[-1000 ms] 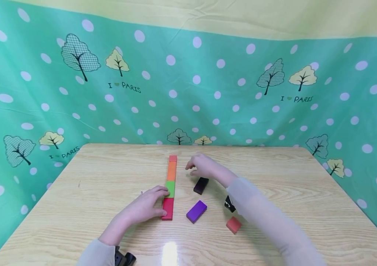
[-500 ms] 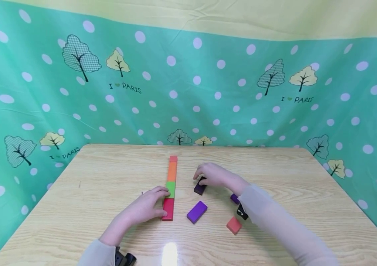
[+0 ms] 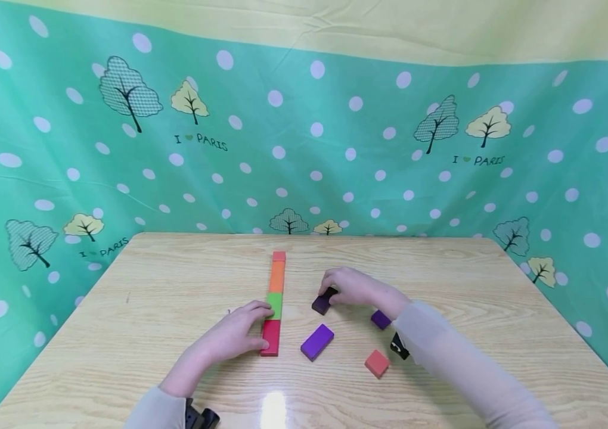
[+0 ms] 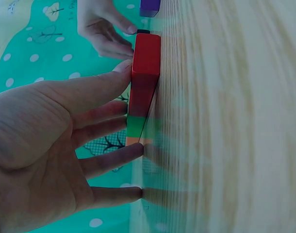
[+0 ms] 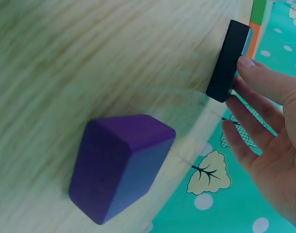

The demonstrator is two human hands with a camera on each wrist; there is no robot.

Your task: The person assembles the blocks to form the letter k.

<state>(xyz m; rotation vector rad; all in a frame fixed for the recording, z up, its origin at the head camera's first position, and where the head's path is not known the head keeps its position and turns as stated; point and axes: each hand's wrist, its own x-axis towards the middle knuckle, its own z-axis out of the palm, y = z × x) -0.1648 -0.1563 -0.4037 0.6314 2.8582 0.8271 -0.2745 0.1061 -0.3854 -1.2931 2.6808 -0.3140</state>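
Half-open hands (image 3: 233,333) (image 3: 352,286) on red, black blocks (image 3: 270,332) (image 5: 229,60)

Seemingly an indoor booth: dotted cloth (image 3: 331,158), table (image 3: 186,274)

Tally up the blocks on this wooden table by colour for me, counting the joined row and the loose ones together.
Small coral square-faced blocks: 2
Orange rectangular block: 1
Green rectangular block: 1
Red rectangular block: 1
Black-looking rectangular block: 1
Purple rectangular blocks: 2
Total in view: 8
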